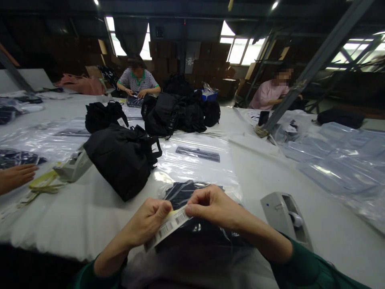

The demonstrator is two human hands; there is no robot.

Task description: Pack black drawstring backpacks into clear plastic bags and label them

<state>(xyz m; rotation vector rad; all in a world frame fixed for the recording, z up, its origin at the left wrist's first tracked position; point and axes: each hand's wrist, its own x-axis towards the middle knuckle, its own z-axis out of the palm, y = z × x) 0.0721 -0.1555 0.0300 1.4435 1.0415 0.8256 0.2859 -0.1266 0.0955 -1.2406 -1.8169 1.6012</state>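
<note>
My left hand and my right hand both pinch a white barcode label strip with a yellow edge, held between them just above a black item in a clear plastic bag. The left fingers grip the strip's middle, the right fingers its upper right end. Both hands are closed on it. My sleeves are dark green.
A grey tape dispenser stands right of my hands, another at left. Black bags lie ahead, more piled farther back. Clear bags cover the right. Another person's hand rests at far left; two people sit at the far end.
</note>
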